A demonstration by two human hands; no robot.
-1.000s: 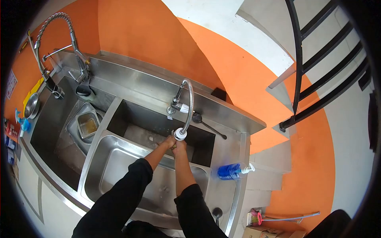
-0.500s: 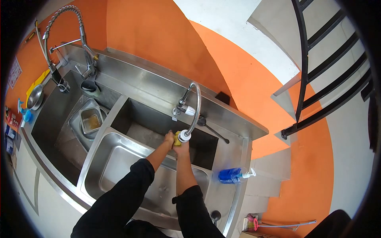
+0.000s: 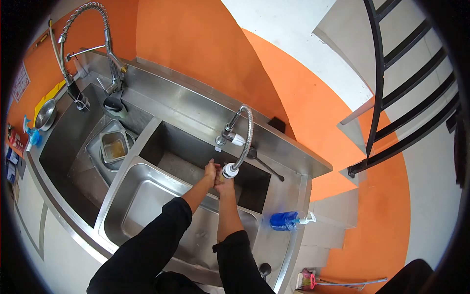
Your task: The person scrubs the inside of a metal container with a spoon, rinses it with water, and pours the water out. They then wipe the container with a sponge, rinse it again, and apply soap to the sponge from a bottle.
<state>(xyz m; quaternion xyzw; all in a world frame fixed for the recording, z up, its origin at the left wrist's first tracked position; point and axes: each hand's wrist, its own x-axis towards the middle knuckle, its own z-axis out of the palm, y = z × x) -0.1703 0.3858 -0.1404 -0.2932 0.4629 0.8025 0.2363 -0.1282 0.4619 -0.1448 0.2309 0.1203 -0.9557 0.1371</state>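
Both my hands are together over the dark sink basin point(image 3: 171, 147), under the white faucet head point(image 3: 230, 170) on its flexible metal neck. My left hand point(image 3: 212, 171) and my right hand point(image 3: 224, 185) are closed around a yellow sponge point(image 3: 222, 178). Only a small, dull yellow part of it shows between the fingers, and the faucet head hides some of my right hand. Below my forearms lies a large stainless steel pan point(image 3: 147, 196), which fills the front of the middle sink.
A blue pump bottle point(image 3: 284, 221) lies on the right ledge; a black ladle-like utensil point(image 3: 267, 164) rests behind the basin. Metal trays point(image 3: 115, 146) sit in the left sink under a tall spring faucet point(image 3: 81, 95). A metal bowl point(image 3: 46, 115) stands at far left.
My hands have closed more tightly together, so less of the yellow sponge shows. They remain under the faucet head. The whole view has shifted slightly.
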